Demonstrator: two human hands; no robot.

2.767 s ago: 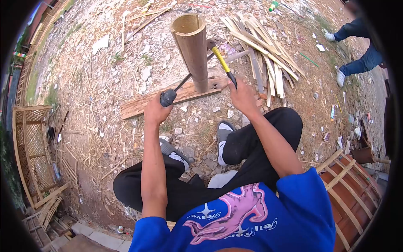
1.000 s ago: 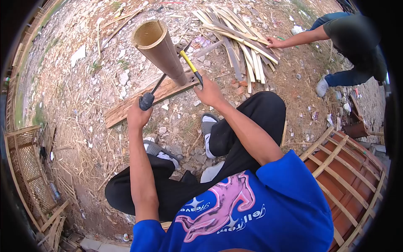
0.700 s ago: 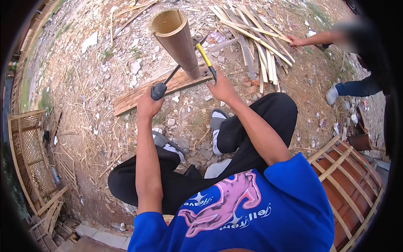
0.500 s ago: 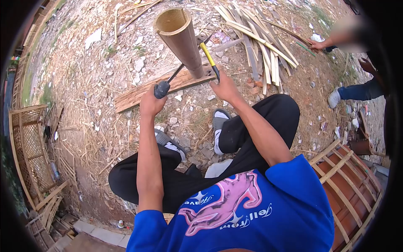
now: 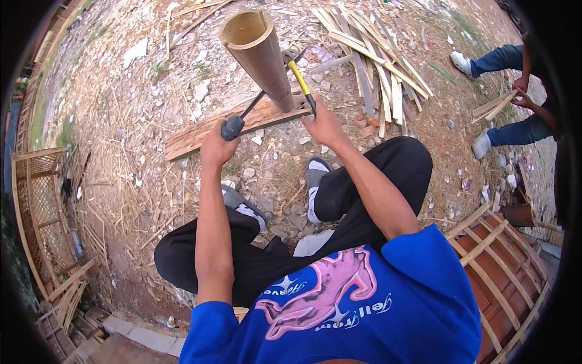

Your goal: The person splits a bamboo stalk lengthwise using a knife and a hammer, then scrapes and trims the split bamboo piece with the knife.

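My left hand (image 5: 217, 148) is closed around the thick dark handle of a thin-shafted tool (image 5: 233, 127). Its shaft slants up to the lower side of a wide bamboo tube (image 5: 262, 64), where the tip is hidden. The tube stands nearly upright, open end up, on a rough wooden plank (image 5: 203, 136). In my right hand (image 5: 324, 127) is a hammer (image 5: 299, 79) with a yellow and black handle. Its head is close beside the tube, partly behind it; contact cannot be made out.
Bamboo strips (image 5: 388, 70) lie piled right of the tube. At the far right a person holds several thin slats (image 5: 496, 108). A slatted frame (image 5: 485, 261) is at lower right, a lattice panel (image 5: 45, 212) at left. Stones and straw litter the ground.
The other person has drawn back from the bamboo pile and now holds slats in both hands. My hands, the hammer and the tube are nearly unchanged.
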